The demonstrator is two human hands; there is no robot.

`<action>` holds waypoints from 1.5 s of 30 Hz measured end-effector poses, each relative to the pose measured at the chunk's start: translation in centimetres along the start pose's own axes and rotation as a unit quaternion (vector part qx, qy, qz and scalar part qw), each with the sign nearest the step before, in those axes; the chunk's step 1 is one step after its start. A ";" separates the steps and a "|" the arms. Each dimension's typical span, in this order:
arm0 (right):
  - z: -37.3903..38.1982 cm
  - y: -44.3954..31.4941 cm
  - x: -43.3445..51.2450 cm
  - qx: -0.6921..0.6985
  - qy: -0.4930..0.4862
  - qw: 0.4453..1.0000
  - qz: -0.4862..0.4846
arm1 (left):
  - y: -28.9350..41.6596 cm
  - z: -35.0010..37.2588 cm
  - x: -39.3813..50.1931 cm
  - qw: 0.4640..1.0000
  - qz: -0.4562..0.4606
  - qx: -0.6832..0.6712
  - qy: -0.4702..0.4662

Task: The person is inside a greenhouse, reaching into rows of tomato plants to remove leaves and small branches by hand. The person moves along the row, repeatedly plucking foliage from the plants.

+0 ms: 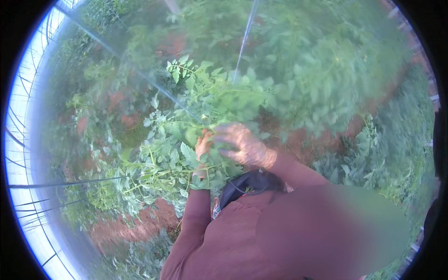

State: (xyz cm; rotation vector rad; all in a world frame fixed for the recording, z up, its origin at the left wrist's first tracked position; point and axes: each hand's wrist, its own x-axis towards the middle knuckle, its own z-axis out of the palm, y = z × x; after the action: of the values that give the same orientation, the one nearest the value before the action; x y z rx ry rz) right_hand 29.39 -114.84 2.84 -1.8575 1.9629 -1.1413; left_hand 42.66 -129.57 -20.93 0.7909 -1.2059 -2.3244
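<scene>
A leafy tomato plant [189,154] spreads before me, with small pale flowers among its leaves. My left hand [203,145] reaches up into it, partly covered by leaves and stems; whether the fingers grip a stem cannot be seen. Just right of it is my right hand [243,143], motion-blurred, its fingers spread and nothing visible in them. A taut string [154,84] slants down from the upper left and ends close above my left hand's fingertips. Beside that hand is a rounded green shape [191,134], too blurred to name.
Another string [243,45] drops into foliage behind the plant. Dark lines [70,183] stretch in from the left, near a greenhouse's bright film wall [24,115]. Reddish soil [150,218] shows between rows of plants. A dark blue cloth item [248,187] with a cord lies against my front.
</scene>
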 end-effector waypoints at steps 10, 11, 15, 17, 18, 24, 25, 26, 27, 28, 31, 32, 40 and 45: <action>-7.2 19.2 1.7 0.306 0.242 0.864 0.317 | -4.1 1.6 -7.5 0.959 0.038 -0.280 0.019; -7.2 20.8 2.3 0.278 0.199 0.890 0.301 | -4.2 3.4 -8.2 0.965 0.029 -0.261 0.003; -6.1 23.0 7.7 0.236 0.017 0.921 0.309 | -3.0 11.5 -8.3 0.962 -0.160 0.210 0.063; -4.3 23.9 10.0 0.223 -0.073 0.928 0.288 | -6.6 13.1 -8.7 0.905 -0.207 0.371 0.019; -3.6 25.4 10.6 0.210 -0.108 0.930 0.283 | -3.8 16.8 -7.6 0.933 -0.215 0.288 0.008; -1.1 27.8 12.8 0.145 -0.314 0.919 0.189 | 3.2 24.6 0.0 0.936 0.044 0.188 0.296; -1.1 27.5 12.6 0.158 -0.309 0.921 0.176 | 4.5 25.9 1.0 0.926 0.060 0.151 0.342; -1.2 27.2 12.4 0.171 -0.305 0.923 0.162 | 4.6 26.0 1.8 0.915 0.081 0.142 0.368; -1.3 27.1 12.1 0.183 -0.299 0.924 0.151 | 4.7 25.9 2.5 0.904 0.102 0.132 0.392; -1.1 27.1 12.0 0.194 -0.293 0.926 0.140 | 4.6 25.9 2.8 0.893 0.123 0.123 0.415; 0.4 27.5 11.4 0.264 -0.279 0.910 0.158 | 4.6 25.3 2.4 0.960 0.062 0.139 0.237; 0.8 27.6 11.1 0.220 -0.291 0.922 0.132 | 3.8 24.3 2.2 0.984 -0.001 0.147 0.099; -1.2 24.7 12.8 0.062 -0.357 0.924 0.119 | -2.5 11.6 -15.8 0.873 -0.361 0.274 0.179; 0.1 26.6 12.4 0.150 -0.317 0.918 0.186 | 13.4 24.1 -12.4 0.945 -0.143 0.188 0.228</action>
State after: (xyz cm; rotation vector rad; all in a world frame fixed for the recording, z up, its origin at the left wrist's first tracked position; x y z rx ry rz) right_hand 7.05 -128.74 -10.08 -1.3742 1.5597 -0.5769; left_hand 37.73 -115.10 5.17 1.6308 -1.3979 -1.9592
